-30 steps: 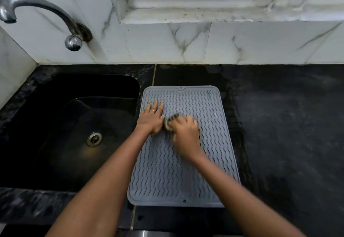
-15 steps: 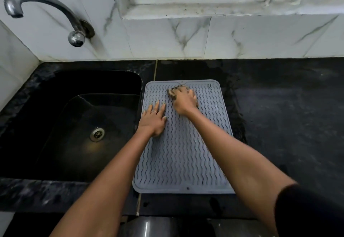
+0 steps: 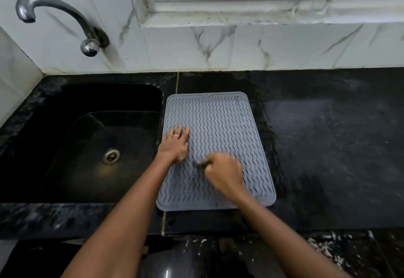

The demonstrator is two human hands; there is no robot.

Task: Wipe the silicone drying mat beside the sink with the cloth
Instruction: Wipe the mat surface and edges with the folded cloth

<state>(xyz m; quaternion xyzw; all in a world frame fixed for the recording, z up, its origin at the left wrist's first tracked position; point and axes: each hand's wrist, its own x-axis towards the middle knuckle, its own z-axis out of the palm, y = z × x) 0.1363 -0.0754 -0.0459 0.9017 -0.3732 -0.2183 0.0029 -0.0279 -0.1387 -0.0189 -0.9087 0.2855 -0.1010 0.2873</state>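
Right hand (image 3: 225, 171) grip blurs around mostly hidden cloth (image 3: 201, 164) on mat (image 3: 218, 120).

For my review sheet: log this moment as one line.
phase: wiping | left hand: flat on mat | right hand: gripping cloth, mid-mat, blurred | sink: left of mat

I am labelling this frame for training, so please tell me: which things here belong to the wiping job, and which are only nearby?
Part of the job:
- grey silicone drying mat
- cloth, bunched in the right hand
- left hand, flat on the mat

Only nearby:
- black sink with drain
- metal tap
- black countertop
- marble wall tiles
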